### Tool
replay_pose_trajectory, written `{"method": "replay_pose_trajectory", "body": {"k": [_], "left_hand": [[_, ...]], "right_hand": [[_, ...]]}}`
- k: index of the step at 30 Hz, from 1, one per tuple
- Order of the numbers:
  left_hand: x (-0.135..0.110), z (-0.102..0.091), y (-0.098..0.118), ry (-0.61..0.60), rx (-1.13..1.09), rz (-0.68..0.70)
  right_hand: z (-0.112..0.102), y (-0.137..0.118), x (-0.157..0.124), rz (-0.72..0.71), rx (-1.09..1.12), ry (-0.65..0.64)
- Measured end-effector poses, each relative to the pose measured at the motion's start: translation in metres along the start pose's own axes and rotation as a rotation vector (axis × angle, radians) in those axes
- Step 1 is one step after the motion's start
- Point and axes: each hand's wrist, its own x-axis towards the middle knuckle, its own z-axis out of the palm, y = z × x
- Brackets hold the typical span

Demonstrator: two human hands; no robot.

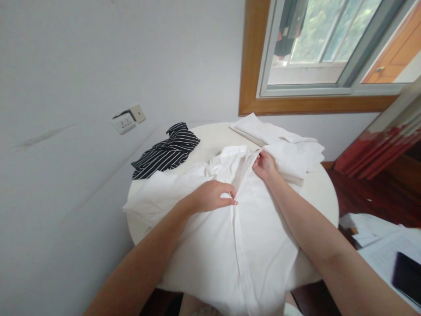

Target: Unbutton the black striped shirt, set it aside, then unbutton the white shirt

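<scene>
A white shirt [210, 245] lies spread over the round table, its collar end away from me and its lower part hanging over the near edge. My left hand [215, 196] pinches the front edge of the shirt about midway along the opening, thumb and forefinger together. Further up, near the collar, my right hand [264, 165] grips the other front edge with curled fingers. Between the two hands the front gapes open in a narrow V. Below my left hand the front edges lie together.
Folded white cloth [279, 131] lies at the table's [210, 130] back right. A black striped garment [164, 151] rests at the back left against the wall. Papers [384, 250] and a dark phone-like device [408, 276] are at the lower right. A window and red-white curtain [371, 149] stand behind.
</scene>
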Motion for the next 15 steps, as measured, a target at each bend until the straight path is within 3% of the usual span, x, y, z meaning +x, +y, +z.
{"method": "replay_pose_trajectory", "body": {"k": [7,15], "left_hand": [[-0.0015,0.0016,0.0114,0.018,0.247,-0.009],[-0.0043,-0.0024,0.0074,-0.002,0.207,0.006]], "right_hand": [[0.0014,0.0001,-0.0015,0.040,0.092,0.000],[0.0039,-0.0017,-0.0016,0.044,0.127,0.024]]}}
